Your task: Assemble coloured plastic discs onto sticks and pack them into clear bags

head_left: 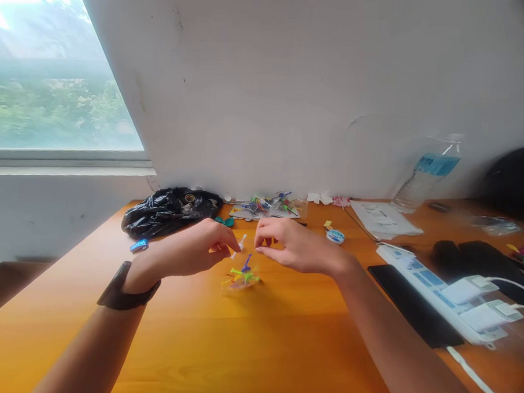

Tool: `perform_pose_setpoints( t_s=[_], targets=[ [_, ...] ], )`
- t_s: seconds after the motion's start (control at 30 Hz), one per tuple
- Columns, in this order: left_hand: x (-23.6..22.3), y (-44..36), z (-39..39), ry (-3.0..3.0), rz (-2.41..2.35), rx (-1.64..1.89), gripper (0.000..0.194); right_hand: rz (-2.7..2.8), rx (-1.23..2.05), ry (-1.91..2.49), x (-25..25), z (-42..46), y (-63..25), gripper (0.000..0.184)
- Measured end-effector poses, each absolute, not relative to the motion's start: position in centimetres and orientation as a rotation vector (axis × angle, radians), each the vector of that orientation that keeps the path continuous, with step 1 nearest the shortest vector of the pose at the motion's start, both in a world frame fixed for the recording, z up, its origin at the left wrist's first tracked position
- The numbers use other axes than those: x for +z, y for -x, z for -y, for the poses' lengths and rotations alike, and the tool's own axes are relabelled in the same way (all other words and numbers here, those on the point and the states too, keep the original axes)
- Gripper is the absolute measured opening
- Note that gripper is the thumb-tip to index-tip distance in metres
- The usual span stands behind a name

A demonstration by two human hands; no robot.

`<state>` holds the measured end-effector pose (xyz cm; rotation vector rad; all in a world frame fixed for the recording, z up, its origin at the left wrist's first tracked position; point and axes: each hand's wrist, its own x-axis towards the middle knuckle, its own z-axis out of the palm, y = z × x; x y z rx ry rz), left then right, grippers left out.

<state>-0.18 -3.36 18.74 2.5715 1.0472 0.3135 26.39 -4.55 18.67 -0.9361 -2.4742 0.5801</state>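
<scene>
My left hand [201, 247] is closed, thumb and fingers pinched on a small white plastic piece [242, 242] that sticks out past the fingertips. Facing it, my right hand [288, 244] has its fingers curled and its thumb close to the index finger. Anything between those fingertips is hidden or too small to make out. Below and between both hands, on the wooden table [186, 350], sits a little cluster of yellow-green plastic pieces [243, 275] with clear plastic under it. A blue plastic piece [246, 263] rises from the cluster.
Along the wall lie a black plastic bag [167, 212] and a clear packet of colourful pieces [266, 206]. A small blue packet [139, 245] is by my left wrist. Rightward are a round tin [335, 236], paper [387, 219], a water bottle [430, 174], a power strip [426, 282] and a black phone-like slab [412, 306].
</scene>
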Motion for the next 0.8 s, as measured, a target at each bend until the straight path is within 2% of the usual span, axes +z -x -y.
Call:
perform_pose_setpoints(
  t_s=[0.2,0.37,0.47,0.6,0.8],
  targets=[
    [19.5,1.3,3.2,-2.483,-0.937,0.278,0.028,2.235,0.572,0.911,18.6,3.6,-26.7,0.017],
    [20.5,2.3,3.0,-2.297,-0.885,0.385,0.026,2.326,0.562,1.049,10.9,-0.6,-25.3,0.027],
    [20.3,2.0,3.1,-2.331,-0.981,0.336,0.026,2.48,0.392,1.025,6.3,-1.7,-24.0,0.039],
    [19.2,1.1,2.9,-2.453,-1.052,0.196,0.028,2.591,0.199,0.962,4.1,-1.9,-23.2,0.027],
    [18.6,1.0,2.5,-2.48,-1.047,0.26,0.028,2.4,0.305,0.997,5.4,-3.5,-24.9,0.02]
  ],
)
